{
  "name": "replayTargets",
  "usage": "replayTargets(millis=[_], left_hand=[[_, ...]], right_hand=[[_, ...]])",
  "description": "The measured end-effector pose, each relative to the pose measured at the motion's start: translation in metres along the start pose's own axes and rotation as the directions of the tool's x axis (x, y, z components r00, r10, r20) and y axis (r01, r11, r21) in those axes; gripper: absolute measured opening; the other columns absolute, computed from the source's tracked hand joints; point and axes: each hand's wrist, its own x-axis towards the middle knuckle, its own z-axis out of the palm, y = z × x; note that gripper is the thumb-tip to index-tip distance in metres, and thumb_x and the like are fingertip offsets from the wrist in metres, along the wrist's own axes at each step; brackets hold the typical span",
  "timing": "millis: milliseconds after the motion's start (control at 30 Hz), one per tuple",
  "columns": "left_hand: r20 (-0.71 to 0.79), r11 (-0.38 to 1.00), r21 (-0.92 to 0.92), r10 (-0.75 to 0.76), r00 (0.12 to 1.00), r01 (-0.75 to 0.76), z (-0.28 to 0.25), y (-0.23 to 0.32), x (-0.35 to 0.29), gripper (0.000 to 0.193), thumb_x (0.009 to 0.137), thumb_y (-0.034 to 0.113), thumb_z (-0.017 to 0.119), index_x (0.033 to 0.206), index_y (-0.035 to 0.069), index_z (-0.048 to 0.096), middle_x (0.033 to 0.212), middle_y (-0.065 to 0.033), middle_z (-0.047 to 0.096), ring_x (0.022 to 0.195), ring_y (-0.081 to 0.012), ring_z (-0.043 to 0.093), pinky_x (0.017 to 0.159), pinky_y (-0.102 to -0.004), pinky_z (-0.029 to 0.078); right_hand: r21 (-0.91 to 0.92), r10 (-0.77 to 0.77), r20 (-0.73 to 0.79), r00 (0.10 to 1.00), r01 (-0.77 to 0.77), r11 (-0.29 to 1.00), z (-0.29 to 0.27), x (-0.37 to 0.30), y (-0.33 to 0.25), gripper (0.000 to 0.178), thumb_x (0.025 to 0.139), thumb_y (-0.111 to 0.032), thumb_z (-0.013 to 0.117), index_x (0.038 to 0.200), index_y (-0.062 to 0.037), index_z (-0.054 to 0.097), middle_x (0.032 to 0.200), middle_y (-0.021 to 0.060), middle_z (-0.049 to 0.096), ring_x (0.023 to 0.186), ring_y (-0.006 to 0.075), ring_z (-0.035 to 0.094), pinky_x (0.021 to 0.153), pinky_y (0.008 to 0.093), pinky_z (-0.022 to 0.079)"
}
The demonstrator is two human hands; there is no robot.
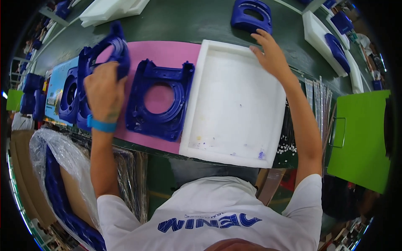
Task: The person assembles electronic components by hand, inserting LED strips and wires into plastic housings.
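Note:
My left hand (104,90), with a blue band at its wrist, is closed on a blue plastic cover with a large round opening (119,46). That cover is tilted up and slightly blurred, and my fingers are partly hidden behind the hand. My right hand (270,56) stretches over the far right corner of a white foam tray (238,104), fingers apart. Its fingertips are at the near edge of another blue plastic cover (253,16); whether they touch it I cannot tell. Between my hands, a blue plastic housing with a round hole (138,102) lies on a pink sheet (167,52).
More blue housings (69,94) stand left of my left hand. White foam pieces (111,10) lie at the far left, and a foam block (324,42) at the far right. Thin metal strips (318,96) and black cable ties (288,129) lie beside the tray. A green panel (360,134) stands to the right.

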Motion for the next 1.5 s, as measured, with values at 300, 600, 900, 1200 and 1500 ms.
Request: replayTargets(millis=[300, 600, 900, 1200, 1500], left_hand=[[0.076, -0.481, -0.868, -0.378, 0.923, -0.125, -0.026, 0.136, -0.039, 0.058, 0.101, 0.009, 0.072, 0.152, 0.000, 0.047, 0.147, -0.0176, 0.060, 0.131, -0.0318, 0.063, 0.111, -0.0497, 0.054], [0.691, -0.871, -0.270, 0.122, 0.712, 0.411, -0.032, 0.251, -0.137, 0.050, 0.109, 0.020, 0.063, 0.152, 0.002, 0.045, 0.154, -0.0188, 0.055, 0.143, -0.0318, 0.054, 0.119, -0.0519, 0.046], [0.655, -0.165, -0.548, 0.525, 0.543, 0.820, -0.047, 0.175, -0.129, 0.023, 0.106, 0.015, 0.065, 0.109, -0.005, 0.076, 0.100, -0.0193, 0.080, 0.088, -0.0233, 0.079, 0.075, -0.0306, 0.063], [-0.021, 0.409, -0.892, 0.389, 0.921, -0.193, 0.001, 0.211, -0.045, 0.034, 0.077, 0.023, 0.090, 0.103, 0.005, 0.079, 0.112, -0.0094, 0.075, 0.123, -0.0352, 0.064, 0.120, -0.0614, 0.032], [0.073, 0.375, -0.918, 0.483, 0.873, -0.131, 0.011, 0.219, -0.060, 0.025, 0.078, 0.031, 0.090, 0.088, 0.009, 0.082, 0.110, -0.0062, 0.076, 0.123, -0.0327, 0.064, 0.127, -0.0694, 0.005]], right_hand=[[0.906, 0.243, 0.274, 0.930, -0.335, 0.258, -0.039, -0.137, -0.148, 0.094, 0.106, -0.029, 0.069, 0.169, -0.0012, 0.006, 0.167, 0.0244, 0.029, 0.149, 0.0365, 0.042, 0.111, 0.0434, 0.049], [0.848, 0.627, 0.242, 0.740, -0.475, 0.233, -0.042, -0.188, -0.135, 0.086, 0.099, -0.002, 0.064, 0.167, 0.0084, 0.012, 0.154, 0.0231, 0.048, 0.138, 0.0253, 0.053, 0.115, 0.0355, 0.044], [0.395, 0.394, 0.064, 0.917, -0.386, 0.834, -0.027, -0.215, -0.133, 0.070, 0.104, -0.014, 0.060, 0.162, 0.0098, 0.029, 0.167, 0.0378, 0.027, 0.158, 0.0490, 0.028, 0.130, 0.0431, 0.024], [-0.126, 0.464, -0.404, 0.788, -0.551, 0.825, -0.092, -0.232, -0.054, 0.015, 0.097, -0.017, 0.073, 0.098, -0.0032, 0.076, 0.098, 0.0119, 0.074, 0.096, 0.0345, 0.068, 0.084, 0.0445, 0.054], [-0.283, 0.551, -0.307, 0.776, -0.627, 0.726, -0.081, -0.256, -0.007, 0.018, 0.093, -0.021, 0.076, 0.093, -0.0032, 0.074, 0.092, 0.0132, 0.074, 0.088, 0.0341, 0.070, 0.079, 0.0450, 0.054]])
